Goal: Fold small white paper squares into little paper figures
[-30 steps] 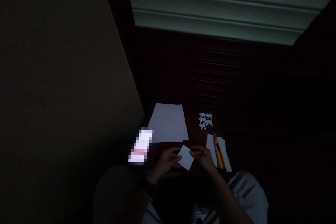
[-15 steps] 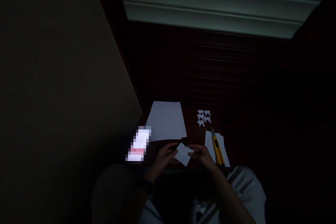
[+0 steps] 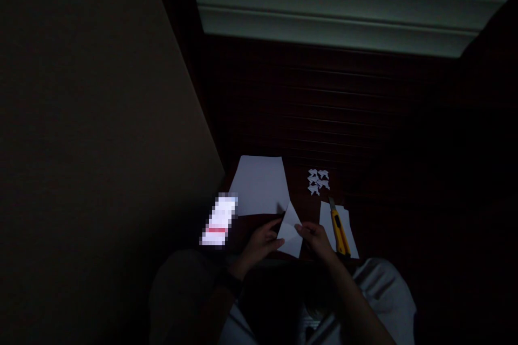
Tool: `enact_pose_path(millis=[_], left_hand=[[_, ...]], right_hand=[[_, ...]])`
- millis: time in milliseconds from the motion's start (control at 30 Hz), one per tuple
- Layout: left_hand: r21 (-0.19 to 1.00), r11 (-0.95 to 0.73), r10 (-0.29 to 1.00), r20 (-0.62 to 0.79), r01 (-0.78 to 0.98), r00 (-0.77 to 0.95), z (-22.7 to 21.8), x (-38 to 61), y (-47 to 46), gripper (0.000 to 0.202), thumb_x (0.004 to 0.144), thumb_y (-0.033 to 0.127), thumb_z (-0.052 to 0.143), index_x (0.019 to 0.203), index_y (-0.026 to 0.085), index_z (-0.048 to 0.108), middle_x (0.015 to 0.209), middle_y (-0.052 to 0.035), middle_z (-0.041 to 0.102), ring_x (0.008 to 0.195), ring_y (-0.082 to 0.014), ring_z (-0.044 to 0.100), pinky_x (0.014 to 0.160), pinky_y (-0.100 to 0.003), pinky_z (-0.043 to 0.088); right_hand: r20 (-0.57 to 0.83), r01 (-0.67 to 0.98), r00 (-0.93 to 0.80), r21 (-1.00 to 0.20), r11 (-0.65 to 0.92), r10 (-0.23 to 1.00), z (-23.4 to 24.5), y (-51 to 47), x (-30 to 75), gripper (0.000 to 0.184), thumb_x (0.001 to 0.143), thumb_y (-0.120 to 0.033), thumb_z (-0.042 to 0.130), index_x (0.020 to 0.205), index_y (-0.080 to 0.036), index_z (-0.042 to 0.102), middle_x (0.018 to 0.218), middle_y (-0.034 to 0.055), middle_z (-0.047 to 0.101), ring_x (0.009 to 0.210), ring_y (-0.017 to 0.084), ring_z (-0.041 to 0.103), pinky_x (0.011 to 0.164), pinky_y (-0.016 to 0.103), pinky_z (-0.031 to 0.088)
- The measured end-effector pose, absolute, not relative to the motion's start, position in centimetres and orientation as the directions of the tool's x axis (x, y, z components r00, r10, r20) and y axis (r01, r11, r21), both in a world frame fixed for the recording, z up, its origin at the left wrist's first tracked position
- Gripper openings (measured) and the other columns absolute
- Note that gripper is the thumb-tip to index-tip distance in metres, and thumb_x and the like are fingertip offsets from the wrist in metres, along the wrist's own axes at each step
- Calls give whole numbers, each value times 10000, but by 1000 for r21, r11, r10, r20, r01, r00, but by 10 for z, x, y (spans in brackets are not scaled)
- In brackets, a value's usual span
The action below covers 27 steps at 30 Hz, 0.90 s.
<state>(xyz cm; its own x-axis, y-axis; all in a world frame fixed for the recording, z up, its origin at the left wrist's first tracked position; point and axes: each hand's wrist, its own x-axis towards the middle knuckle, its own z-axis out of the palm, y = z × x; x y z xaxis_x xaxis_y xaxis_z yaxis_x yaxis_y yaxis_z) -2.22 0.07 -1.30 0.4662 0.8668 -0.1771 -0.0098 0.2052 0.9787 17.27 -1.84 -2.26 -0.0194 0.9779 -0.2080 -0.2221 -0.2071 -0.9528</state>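
my left grip (image 3: pixel 262 241) is closed on the left edge of the paper (image 3: pixel 290 233), thumb laid over its near face low down, a forefinger reaching up along the edge. my right grip (image 3: pixel 316 237) is closed on it too, thumb pressing the face near the right edge; how the other fingers sit there i cannot tell. so the paper is between my two grips, just above the near part of the worktop (image 3: pixel 299 190); whether it touches the wood i cannot tell.

the paper is small, white and plain, tilted, with a sharp point at the far end and a slanting lower edge, like a lopsided kite. its face is in soft shadow and any creases are too dim to make out.

just beyond its tip lie the big sheets (image 3: pixel 259 186), white and stacked a little unevenly. left of them, near my left grip, a lit screen (image 3: pixel 219 221) shows, blurred into blocks with a red band. to the right, the cutter (image 3: pixel 339 230), yellow with black parts, lies with its blade pointing away from me on the small sheets (image 3: pixel 348 229). beyond those sits a cluster of little folded pieces (image 3: pixel 313 179), white and pointed. a dark band (image 3: pixel 229 283) circles my left wrist.
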Motion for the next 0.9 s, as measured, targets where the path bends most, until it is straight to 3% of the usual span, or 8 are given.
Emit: enact_pose_path(millis=[100,200,333,433,500,667,767,900], left_hand=[[987,161,905,-138,-23,403,-14,-20,2,523,675,352,650,1142,153,525,910,-83,646,844,-207,599,729,-301,463],[980,197,900,-169,-28,403,-15,-18,2,372,714,415,591,942,122,617,839,-75,654,763,-194,606,642,-272,473],[968,240,923,-206,-66,326,-13,-17,-1,361,725,450,561,821,106,614,738,-55,636,667,-165,597,568,-244,470],[963,242,935,-199,-119,294,-7,-16,-2,384,727,450,557,928,124,588,824,-69,633,726,-176,598,584,-252,481],[965,230,941,-187,-127,281,-4,-15,-2,392,733,452,547,965,137,575,838,-65,628,714,-166,592,568,-243,473],[988,156,956,-152,4,249,-11,-15,-1,351,702,440,590,628,96,595,599,-18,576,577,-120,533,508,-195,392],[987,157,959,-157,19,237,-16,-16,-1,358,708,446,581,674,92,618,631,-31,599,591,-131,542,526,-208,395],[988,142,927,-155,63,341,-16,-21,-1,348,682,432,615,751,92,649,683,-55,634,620,-148,564,547,-220,407]], right_hand=[[-218,-68,-128,-971,-228,968,-18,-21,175,296,707,-436,616,701,-141,637,577,-2,584,500,109,485,495,222,369],[-171,67,-211,-985,-161,962,-18,-22,177,302,707,-416,621,629,-125,635,566,-9,562,513,97,467,494,207,346],[-155,87,-208,-986,-140,966,-23,-21,176,354,649,-357,686,937,-156,639,574,-38,544,508,87,449,492,198,341],[-177,57,-207,-984,-168,962,-25,-21,175,466,633,-338,697,1055,-167,595,542,-56,514,477,78,422,475,194,331],[-188,55,-243,-982,-180,952,-23,-22,176,426,659,-350,672,1034,-158,611,557,-43,531,483,82,429,477,197,335],[-178,143,-236,-979,-147,955,-22,-23,176,325,663,-374,663,890,-142,663,605,-7,585,515,101,471,484,206,344],[-160,185,-184,-975,-126,970,-24,-22,176,286,697,-407,621,768,-135,673,586,4,591,510,106,476,471,206,338],[-150,196,-240,-975,-104,959,-24,-21,178,278,689,-403,628,753,-137,682,667,32,641,588,136,535,540,225,388]])
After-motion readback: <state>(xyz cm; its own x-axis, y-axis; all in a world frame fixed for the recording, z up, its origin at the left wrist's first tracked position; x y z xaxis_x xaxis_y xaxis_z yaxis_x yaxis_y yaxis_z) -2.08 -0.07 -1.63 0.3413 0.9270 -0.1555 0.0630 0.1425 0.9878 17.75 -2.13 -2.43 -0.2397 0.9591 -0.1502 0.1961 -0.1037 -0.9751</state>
